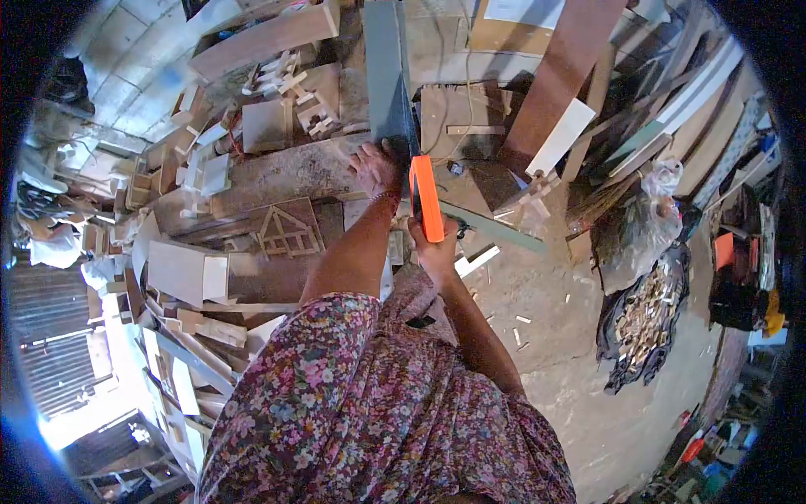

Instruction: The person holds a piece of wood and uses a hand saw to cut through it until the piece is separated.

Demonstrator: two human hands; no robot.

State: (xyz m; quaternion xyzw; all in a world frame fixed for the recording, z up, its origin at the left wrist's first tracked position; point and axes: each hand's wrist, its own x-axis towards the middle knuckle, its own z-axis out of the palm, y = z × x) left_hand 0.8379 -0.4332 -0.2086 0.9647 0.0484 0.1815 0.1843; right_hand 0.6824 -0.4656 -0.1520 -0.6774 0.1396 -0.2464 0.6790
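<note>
My right hand (436, 247) is closed round the orange handle (426, 202) of a handsaw, low in front of my body. The saw's thin blade points away from me along the right edge of a long grey-green board (385, 76). My left hand (378, 170) lies at the near end of this board, fingers spread and pointing left, just left of the saw handle. Beneath it is a worn wooden bench (277, 172). Another greenish strip (495, 225) slants away to the right behind my right hand.
A small wooden truss frame (290, 231) and a pale box (180, 270) are at the left. A brown plank (564, 80) leans at the upper right, near stacked boards (693, 92). Wood offcuts lie on a dark sheet (617, 336) on the floor.
</note>
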